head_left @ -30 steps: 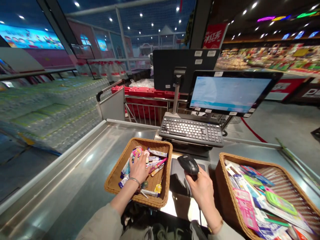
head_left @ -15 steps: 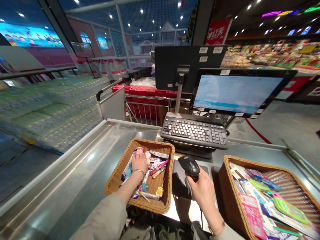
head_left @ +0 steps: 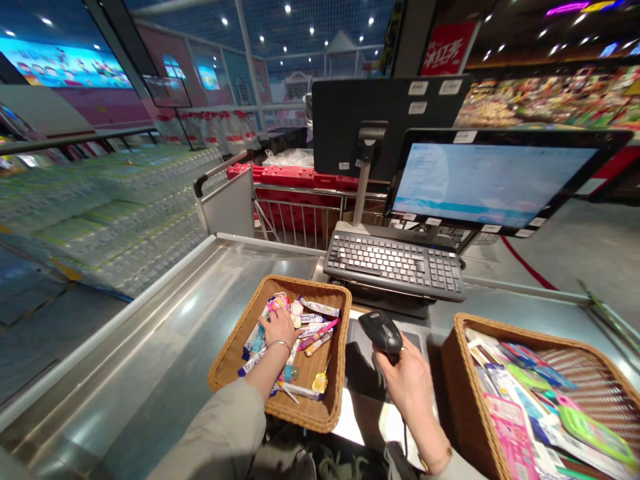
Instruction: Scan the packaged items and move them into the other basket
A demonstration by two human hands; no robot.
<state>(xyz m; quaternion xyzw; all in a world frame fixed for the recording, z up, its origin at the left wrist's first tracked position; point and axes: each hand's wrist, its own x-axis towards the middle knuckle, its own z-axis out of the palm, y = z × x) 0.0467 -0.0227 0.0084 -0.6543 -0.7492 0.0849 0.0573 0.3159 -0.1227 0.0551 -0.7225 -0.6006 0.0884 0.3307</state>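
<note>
While the right hand [head_left: 411, 381] clasps a black scanner [head_left: 380, 331], the left hand [head_left: 279, 331], fingers loosely spread, touches small packets [head_left: 320, 307].

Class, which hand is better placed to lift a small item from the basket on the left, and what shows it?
The left hand, I'd judge: it is inside the basket, among the small items. The right hand is outside that basket, gripping the black scanner, so seems less free.
</note>
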